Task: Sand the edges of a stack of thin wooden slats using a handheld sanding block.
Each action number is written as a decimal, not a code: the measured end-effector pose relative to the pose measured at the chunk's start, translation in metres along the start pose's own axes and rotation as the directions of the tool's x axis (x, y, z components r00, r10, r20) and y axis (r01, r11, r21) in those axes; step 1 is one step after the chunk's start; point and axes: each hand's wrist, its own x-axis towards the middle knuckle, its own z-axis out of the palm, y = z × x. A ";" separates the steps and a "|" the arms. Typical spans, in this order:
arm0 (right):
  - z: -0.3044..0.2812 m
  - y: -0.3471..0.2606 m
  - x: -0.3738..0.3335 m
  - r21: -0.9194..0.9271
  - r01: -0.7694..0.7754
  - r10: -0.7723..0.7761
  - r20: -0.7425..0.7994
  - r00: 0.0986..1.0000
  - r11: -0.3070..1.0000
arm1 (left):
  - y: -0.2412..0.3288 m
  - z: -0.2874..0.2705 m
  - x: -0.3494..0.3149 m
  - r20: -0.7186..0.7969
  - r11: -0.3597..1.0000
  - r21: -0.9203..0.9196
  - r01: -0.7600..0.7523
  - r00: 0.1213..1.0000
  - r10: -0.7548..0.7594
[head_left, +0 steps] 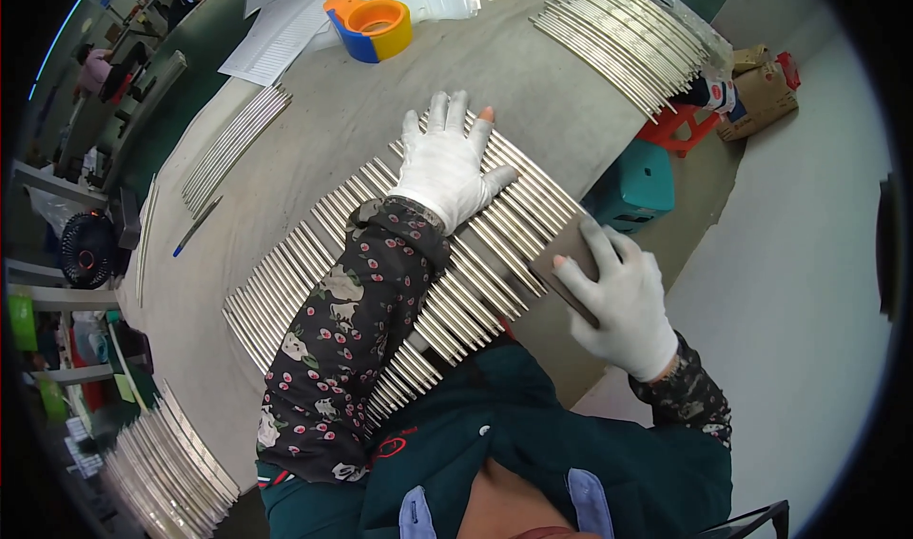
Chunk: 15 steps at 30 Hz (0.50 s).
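Observation:
Many thin, shiny metal rods (461,315) lie side by side in a long slanting row on the grey table in front of me, their near ends reaching the edge by my body. My left hand (445,168), in a white glove with one bare fingertip, is spread flat on top of the rods toward their far ends. My right hand (623,301), also gloved, grips a flat brown-grey block (569,252) between thumb and fingers. The block sits against the right end of the row, at the table edge. My left forearm covers part of the rods.
More rods are stacked at the back right (618,44), grouped at the left (233,154) and bundled at the lower left (171,468). A pen (198,225), printed sheets (281,44) and an orange, blue and yellow ring-shaped item (376,30) lie around. Beyond the right edge stands a teal stool (635,189).

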 end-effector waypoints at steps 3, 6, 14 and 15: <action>-0.009 0.004 -0.041 -0.129 -0.066 0.075 0.067 0.995 0.990 | 0.002 -0.003 0.002 0.009 1.000 0.016 -0.001 1.000 0.001; 0.003 0.009 -0.053 -0.185 -0.207 0.213 0.013 0.977 0.961 | 0.001 -0.004 0.009 0.021 1.000 0.031 0.000 1.000 -0.001; 0.007 -0.004 -0.040 0.038 -0.160 0.162 -0.036 0.986 0.986 | 0.008 -0.003 0.017 0.025 0.999 0.036 -0.001 1.000 0.000; 0.008 -0.004 -0.038 0.020 -0.147 0.148 -0.044 0.988 0.989 | 0.007 -0.002 0.017 0.015 0.999 0.036 -0.002 1.000 0.001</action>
